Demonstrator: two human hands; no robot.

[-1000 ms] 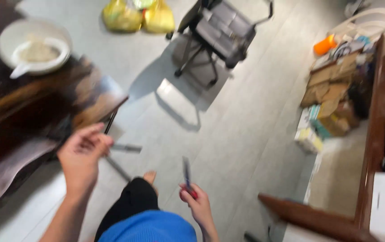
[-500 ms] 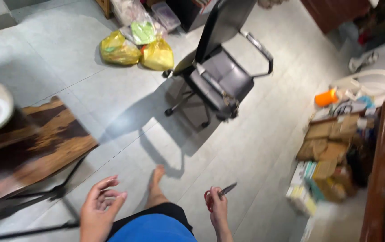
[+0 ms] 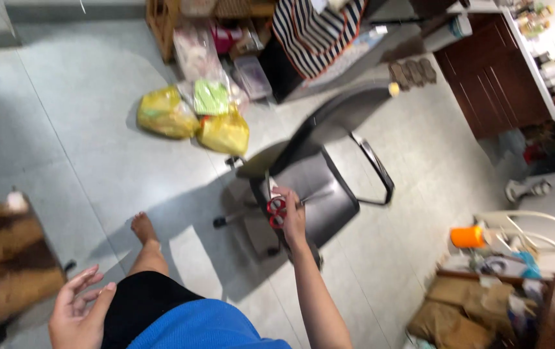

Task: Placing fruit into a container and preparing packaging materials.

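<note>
Small scissors w/ red plastic handles (image 3: 276,212), blades closed, up in the air over the black office chair w/ metal arms (image 3: 316,187). Pinched tight in right hand (image 3: 290,216), fingers curled round the red loops, arm stretched fwd. Left hand (image 3: 80,310) low by the knee, fingers spread wide, holding nothing. Between the arms: black shorts and blue shirt (image 3: 200,326), plus one bare foot (image 3: 141,227) flat on the pale grey tile floor (image 3: 64,123).

Beyond the chair, 2 full yellow plastic bags (image 3: 190,119) on the floor, a green bag just behind. Further back, a black-and-white striped cloth (image 3: 319,29) draped over sthg dark. Left edge: brown patterned wooden table (image 3: 6,258). Far right: orange plastic cup (image 3: 466,236) near brown cardboard boxes (image 3: 478,310), and a dark wooden cabinet (image 3: 491,71) up top.
</note>
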